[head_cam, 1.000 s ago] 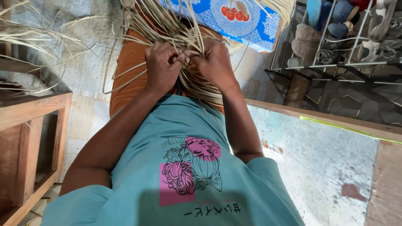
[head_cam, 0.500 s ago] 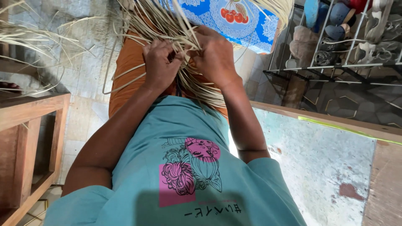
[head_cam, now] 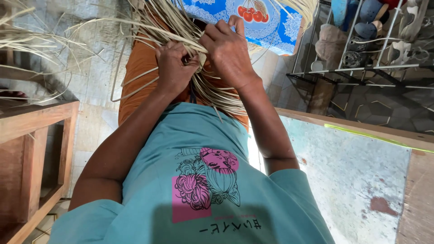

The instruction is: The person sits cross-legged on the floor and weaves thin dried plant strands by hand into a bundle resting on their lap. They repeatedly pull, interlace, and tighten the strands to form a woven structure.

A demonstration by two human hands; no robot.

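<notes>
- Two hands meet over the lap: left hand (head_cam: 174,68) closes in a fist on pale straw strands (head_cam: 190,40).
- Right hand (head_cam: 228,47), fingers curled, pinches the same bundle just beside it.
- Below the grip some strands look interlaced; beyond it many fan out loose, so plenty appears unworked.
- Orange cloth (head_cam: 138,77) lies underneath.

The pale straw strips (head_cam: 181,31) rest across the person's lap, on the orange cloth (head_cam: 135,77) over the legs. Beneath is a grey tiled floor (head_cam: 90,86), with loose strips (head_cam: 27,40) spread on it and a blue patterned mat (head_cam: 266,22) beyond the knees.
</notes>
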